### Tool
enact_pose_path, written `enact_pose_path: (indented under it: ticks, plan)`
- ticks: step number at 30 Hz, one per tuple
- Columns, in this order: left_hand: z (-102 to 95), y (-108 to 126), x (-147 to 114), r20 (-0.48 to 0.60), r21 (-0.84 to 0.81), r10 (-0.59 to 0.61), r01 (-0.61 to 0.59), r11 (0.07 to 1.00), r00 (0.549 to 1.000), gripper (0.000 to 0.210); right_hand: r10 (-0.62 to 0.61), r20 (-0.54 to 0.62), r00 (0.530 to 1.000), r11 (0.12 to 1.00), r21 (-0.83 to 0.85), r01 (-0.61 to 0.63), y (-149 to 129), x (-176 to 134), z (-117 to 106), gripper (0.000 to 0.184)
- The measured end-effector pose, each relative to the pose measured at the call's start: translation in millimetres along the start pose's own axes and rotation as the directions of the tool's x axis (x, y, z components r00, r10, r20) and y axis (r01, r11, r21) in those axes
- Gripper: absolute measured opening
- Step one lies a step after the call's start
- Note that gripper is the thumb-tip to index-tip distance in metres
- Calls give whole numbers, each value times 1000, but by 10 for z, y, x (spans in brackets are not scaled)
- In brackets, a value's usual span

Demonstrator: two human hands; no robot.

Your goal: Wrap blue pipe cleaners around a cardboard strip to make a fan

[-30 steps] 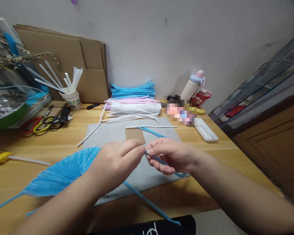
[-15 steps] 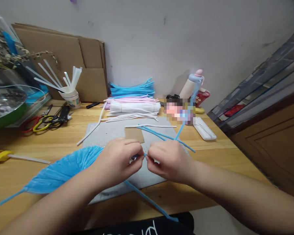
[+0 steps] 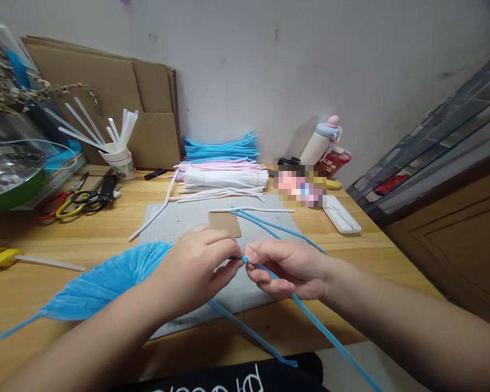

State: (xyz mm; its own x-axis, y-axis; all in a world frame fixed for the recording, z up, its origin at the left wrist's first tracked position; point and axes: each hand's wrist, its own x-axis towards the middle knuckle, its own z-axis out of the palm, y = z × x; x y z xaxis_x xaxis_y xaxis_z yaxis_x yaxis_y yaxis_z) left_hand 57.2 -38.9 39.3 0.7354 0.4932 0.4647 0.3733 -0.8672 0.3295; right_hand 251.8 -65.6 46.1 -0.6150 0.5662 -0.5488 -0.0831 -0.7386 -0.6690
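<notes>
Over the grey cutting mat (image 3: 228,316), my left hand (image 3: 206,256) and my right hand (image 3: 288,267) meet fingertip to fingertip. Both pinch a blue pipe cleaner (image 3: 326,333), which runs from my right fingers down past the table's front edge. Another blue pipe cleaner length (image 3: 253,336) slants from under my left hand to the front edge. A wide blue piece made of pipe cleaners laid side by side (image 3: 106,280) lies left of the mat, partly behind my left forearm. How it joins the pinched strand is hidden by my left hand.
Behind the mat lie bundles of blue (image 3: 220,148) and white pipe cleaners (image 3: 226,179). Scissors (image 3: 81,201), a cup of glue sticks (image 3: 120,163) and a yellow glue gun (image 3: 0,260) are on the left. A bottle (image 3: 316,144) and a white case (image 3: 342,214) stand right.
My right hand has turned palm upward, and the pipe cleaner's free end has swung from pointing up and back to hanging down toward the lower right. My left hand keeps its pinch.
</notes>
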Motion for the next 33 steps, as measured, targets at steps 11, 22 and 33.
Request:
enact_pose_path:
  ticks: [11, 22, 33]
  plan:
    - [25, 53, 54, 231, -332, -259, 327, 885, 938, 11, -761, 300, 575, -63, -916, 395, 184, -12, -188, 18]
    - [-6, 25, 16, 199, -170, -20, 54, 984, 980, 12, -43, 27, 999, 991, -125, 46, 163, 47, -105, 11]
    - [30, -65, -15, 248, -59, -173, 193, 980, 953, 13, -700, 225, 678, -140, -974, 179, 336, 22, -199, 19]
